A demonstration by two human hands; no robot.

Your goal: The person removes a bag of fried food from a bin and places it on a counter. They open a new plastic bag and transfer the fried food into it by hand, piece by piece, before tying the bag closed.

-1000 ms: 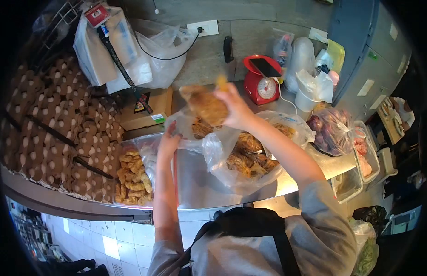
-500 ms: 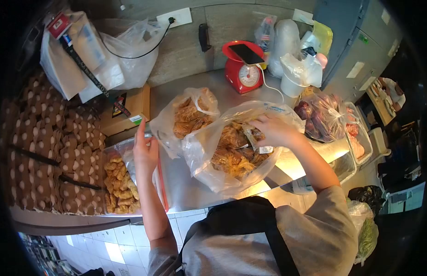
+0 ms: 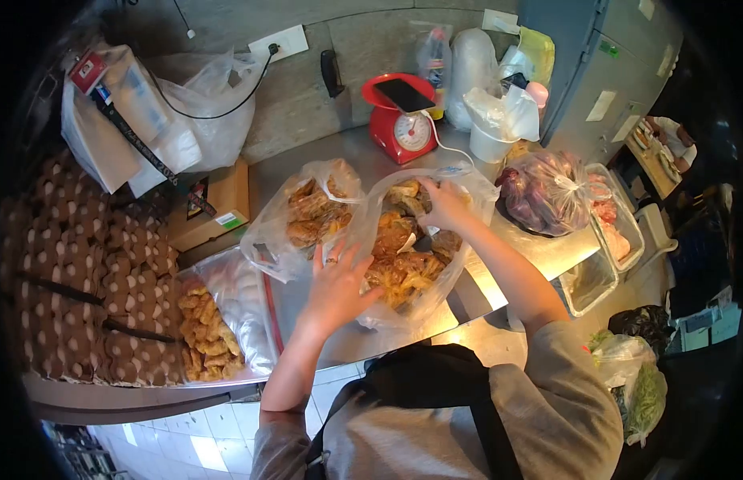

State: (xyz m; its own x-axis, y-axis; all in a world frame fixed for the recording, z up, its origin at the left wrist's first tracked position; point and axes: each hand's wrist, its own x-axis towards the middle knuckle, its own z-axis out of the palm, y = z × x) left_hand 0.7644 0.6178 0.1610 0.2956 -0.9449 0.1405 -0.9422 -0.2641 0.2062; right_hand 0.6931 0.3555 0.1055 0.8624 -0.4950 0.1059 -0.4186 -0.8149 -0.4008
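Note:
My left hand (image 3: 336, 282) lies with fingers spread against the near side of a big clear plastic bag of fried pieces (image 3: 403, 256) on the steel counter (image 3: 331, 328). Inside the mouth of that bag, at its far edge, my right hand (image 3: 445, 202) closes on the fried pieces. A smaller clear bag of fried pieces (image 3: 311, 214) stands just left of it. Further left lies a zip bag of golden nuggets (image 3: 215, 320).
A red kitchen scale (image 3: 403, 128) with a phone on top stands at the back. Brown egg trays (image 3: 75, 272) fill the left, a cardboard box (image 3: 207, 210) beside them. A bag of purple produce (image 3: 543, 196) and plastic tubs (image 3: 619, 232) sit at the right.
My left hand left the zip bag and moved right onto the big bag. My right hand, which held a fried piece up a second ago, went down into the big bag.

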